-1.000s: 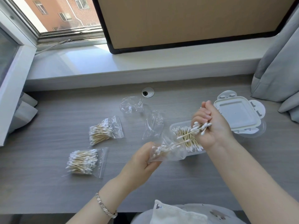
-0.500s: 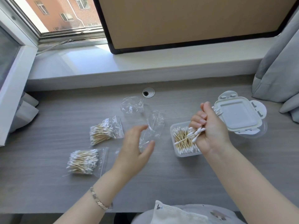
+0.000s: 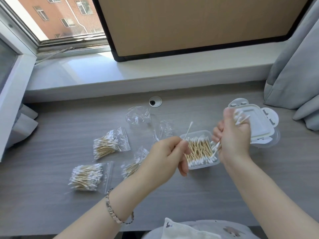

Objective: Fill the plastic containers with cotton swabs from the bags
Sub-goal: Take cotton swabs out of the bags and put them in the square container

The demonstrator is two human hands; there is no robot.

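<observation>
A small clear plastic container [image 3: 214,163] sits on the grey desk, holding several cotton swabs laid flat. My left hand [image 3: 165,156] pinches one upright swab [image 3: 188,131] at the container's left rim. Above its right side, my right hand [image 3: 233,135] grips a bundle of swabs [image 3: 240,118], blurred at the top of the fist. Two full bags of swabs [image 3: 110,144] [image 3: 88,176] lie to the left. A partly emptied bag [image 3: 133,164] rests beside my left wrist.
The container's white lid [image 3: 259,128] lies upside down at the right, atop another clear container. Two empty crumpled bags [image 3: 138,115] [image 3: 163,130] lie behind the container. A grey curtain [image 3: 293,69] hangs at the far right. A cable grommet [image 3: 155,101] sits near the sill.
My left hand dropped the partly emptied bag on the desk, swung right and pinched a single swab at the container. My right hand rose slightly with its bundle.
</observation>
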